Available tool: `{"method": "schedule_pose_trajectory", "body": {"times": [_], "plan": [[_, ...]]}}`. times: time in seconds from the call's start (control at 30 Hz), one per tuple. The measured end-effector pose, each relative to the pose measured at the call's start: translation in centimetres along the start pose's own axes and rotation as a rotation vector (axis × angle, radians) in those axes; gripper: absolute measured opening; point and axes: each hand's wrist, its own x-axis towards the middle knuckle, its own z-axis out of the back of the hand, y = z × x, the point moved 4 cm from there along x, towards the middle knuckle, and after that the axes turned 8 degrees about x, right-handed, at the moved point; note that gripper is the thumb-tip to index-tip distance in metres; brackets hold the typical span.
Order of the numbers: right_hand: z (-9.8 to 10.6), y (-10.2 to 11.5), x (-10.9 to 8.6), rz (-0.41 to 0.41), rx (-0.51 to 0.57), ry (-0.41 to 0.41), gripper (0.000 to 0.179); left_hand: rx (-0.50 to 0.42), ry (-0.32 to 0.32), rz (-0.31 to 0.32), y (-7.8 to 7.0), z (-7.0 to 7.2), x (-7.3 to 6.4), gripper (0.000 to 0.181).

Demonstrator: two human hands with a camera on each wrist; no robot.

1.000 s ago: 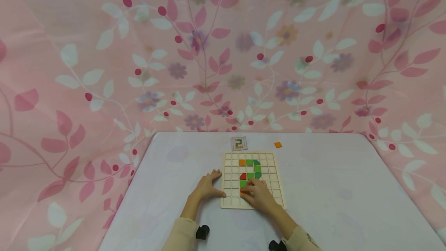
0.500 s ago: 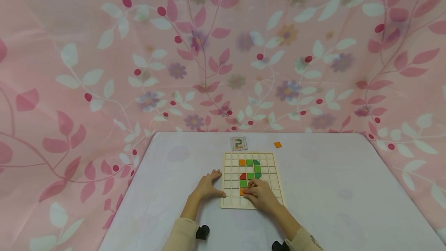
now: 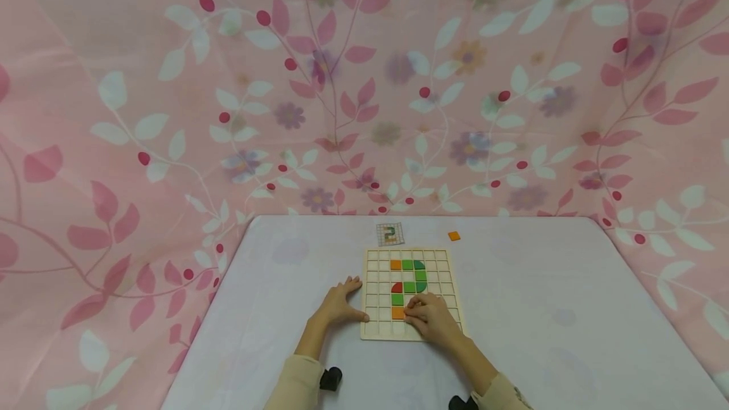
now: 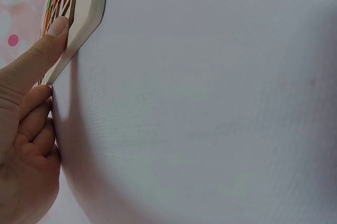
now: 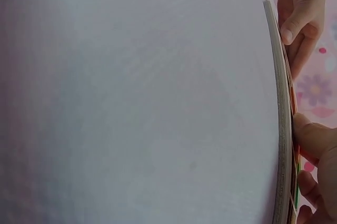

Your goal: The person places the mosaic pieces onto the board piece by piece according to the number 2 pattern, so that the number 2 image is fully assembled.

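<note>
On the white table lies a pale wooden grid board bearing green, dark green, red and orange tiles in a shape like a 2. My left hand rests at its left edge with fingers spread; in the left wrist view the thumb presses on the board's rim. My right hand is over the lower right part, fingers bent together. Its fingertips are beside the lowest orange tile. Whether a tile is between them is hidden. In the right wrist view its thumb is at the board.
Behind the board lies a small pattern card showing a 2 on a grid. A loose orange tile lies to the card's right. Pink floral fabric hangs behind the table.
My right hand has shifted slightly right, away from the lowest orange tile, which now shows in full. The left hand has stayed at the board's edge.
</note>
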Motion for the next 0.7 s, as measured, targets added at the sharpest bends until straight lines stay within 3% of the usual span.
{"method": "schedule_pose_trajectory", "body": {"times": [0.47,0.57,0.7], "plan": [[0.40,0.31,-0.09,-0.122,-0.032,0.122,0.014,0.002,0.004,0.004,-0.13,0.12,-0.08,0.087],[0.42,0.25,-0.23,-0.126,-0.031,0.104,0.014,0.004,0.005,0.000,0.01,-0.01,-0.04,0.087],[0.53,0.06,-0.37,-0.106,-0.028,0.012,0.011,-0.021,0.003,-0.010,0.08,0.01,-0.06,0.089]]}}
